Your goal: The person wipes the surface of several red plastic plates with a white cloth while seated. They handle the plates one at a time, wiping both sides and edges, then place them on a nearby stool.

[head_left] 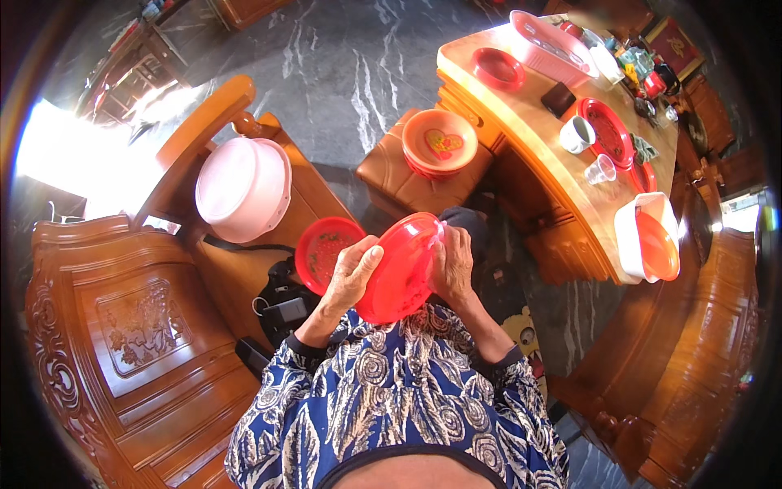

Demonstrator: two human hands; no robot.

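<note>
A red plastic plate (401,273) is held up on edge in front of my body, tilted steeply. My left hand (350,277) is closed on its left rim, with the thumb lying along the near face. Closed at the opposite rim is my right hand (452,265), its fingers partly hidden behind the edge. Whether a cloth is also in that hand, I cannot tell. Just left of the held plate, another red plate (322,254) with a patterned middle lies on the wooden bench. Beyond my hands, a stack of orange-red plates (440,143) rests on a brown padded stool (391,175).
A pink basin (244,187) and a black bag (281,297) are on the carved bench (142,318). The table (562,155) at right holds a pink basket (554,61), red plates, a white mug (577,134), a clear cup (600,169) and a white tub (631,253).
</note>
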